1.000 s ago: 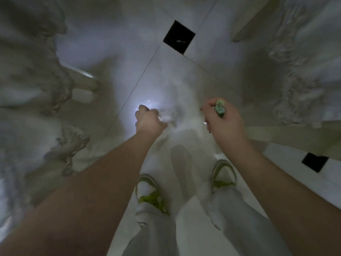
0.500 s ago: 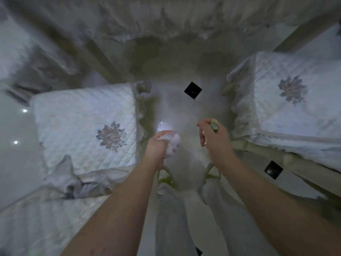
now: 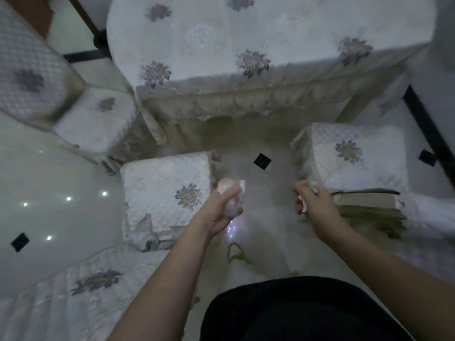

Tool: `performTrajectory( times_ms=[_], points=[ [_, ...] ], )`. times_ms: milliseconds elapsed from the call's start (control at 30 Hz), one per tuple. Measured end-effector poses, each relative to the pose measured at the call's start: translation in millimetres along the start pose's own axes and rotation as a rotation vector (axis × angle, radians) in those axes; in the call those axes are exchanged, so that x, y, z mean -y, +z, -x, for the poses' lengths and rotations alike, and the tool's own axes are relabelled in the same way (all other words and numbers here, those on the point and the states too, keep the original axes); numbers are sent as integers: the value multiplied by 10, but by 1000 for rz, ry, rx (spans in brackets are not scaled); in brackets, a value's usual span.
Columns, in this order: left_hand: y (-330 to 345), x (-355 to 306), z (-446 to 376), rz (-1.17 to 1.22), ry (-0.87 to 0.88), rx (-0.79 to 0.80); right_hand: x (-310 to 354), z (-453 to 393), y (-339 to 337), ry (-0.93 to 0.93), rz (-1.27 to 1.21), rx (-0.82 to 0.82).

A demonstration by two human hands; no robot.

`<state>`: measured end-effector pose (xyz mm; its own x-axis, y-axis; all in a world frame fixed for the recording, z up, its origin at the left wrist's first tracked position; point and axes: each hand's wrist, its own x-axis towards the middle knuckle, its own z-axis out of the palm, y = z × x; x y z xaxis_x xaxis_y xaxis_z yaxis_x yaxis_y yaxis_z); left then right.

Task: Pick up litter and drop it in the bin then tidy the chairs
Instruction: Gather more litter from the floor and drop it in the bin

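A: L hand?
B: Fingers curled round a crumpled clear wrapper, held above floor betw. two chair seats.
A: R hand?
B: Closed on small litter scrap, just beside right chair. Left chair near L hand; table beyond.

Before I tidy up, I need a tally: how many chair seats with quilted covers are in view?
3. One seat left of the left hand, one beside the right hand, one at the table's left corner. Others may be hidden.
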<state>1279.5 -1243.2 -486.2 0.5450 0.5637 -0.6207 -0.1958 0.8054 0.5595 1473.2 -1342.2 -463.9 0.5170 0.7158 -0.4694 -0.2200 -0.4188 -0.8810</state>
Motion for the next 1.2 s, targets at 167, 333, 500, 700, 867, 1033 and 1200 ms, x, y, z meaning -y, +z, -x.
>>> performTrajectory(
  times_ms=[167,333,500,700,867,1033,1200],
  points=[
    [535,56,579,-79,313,-9,171,285,-232,-38,-148,56],
    [962,294,1088,24,334,-122,313,605,-593,-79,-175,123],
    [1022,575,1569,63,471,-289,332,953,-711,-138,-207,248],
    [787,782,2387,178,516,-396,279,1438,-376,-99,-270,448],
    [346,982,3086,258,577,-332,302,2042,92,-83,-250,639],
    [-260,1190,3910,365,712,-243,109,2737,785,-11,-227,813],
    [-1086,1460,4988,418,903,-222,-170,3612,1672,48,-166,948]
  ],
)
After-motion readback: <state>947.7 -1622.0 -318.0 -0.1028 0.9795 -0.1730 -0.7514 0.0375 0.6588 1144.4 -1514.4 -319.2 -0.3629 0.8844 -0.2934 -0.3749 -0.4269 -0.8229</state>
